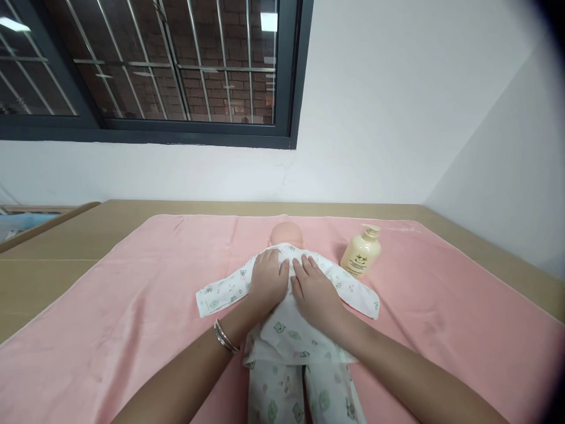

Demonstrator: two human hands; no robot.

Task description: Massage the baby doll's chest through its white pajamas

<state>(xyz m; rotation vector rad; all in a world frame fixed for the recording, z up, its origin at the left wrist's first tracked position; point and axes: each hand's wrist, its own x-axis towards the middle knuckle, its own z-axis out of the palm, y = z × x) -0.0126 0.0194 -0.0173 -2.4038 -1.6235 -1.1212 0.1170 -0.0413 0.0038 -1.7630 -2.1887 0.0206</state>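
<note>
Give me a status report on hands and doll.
Left hand, right hand flat on baby doll's white printed top. Cream pump bottle alongside, clear.

A plain indoor room, set up for infant-care practice, is shown. A desk (53,259) is covered by a pink towel (132,306), on which a baby doll (286,235) in printed clothes is laid. Just right of the doll, a lotion bottle (361,253) is stood. Behind the doll, a barred window (176,65) is set in a white wall (375,106).

head cam | worn on the person's head | faces forward and down | close above left hand (267,280) and right hand (315,291) | far wall beyond them | single view, nothing shared
</note>
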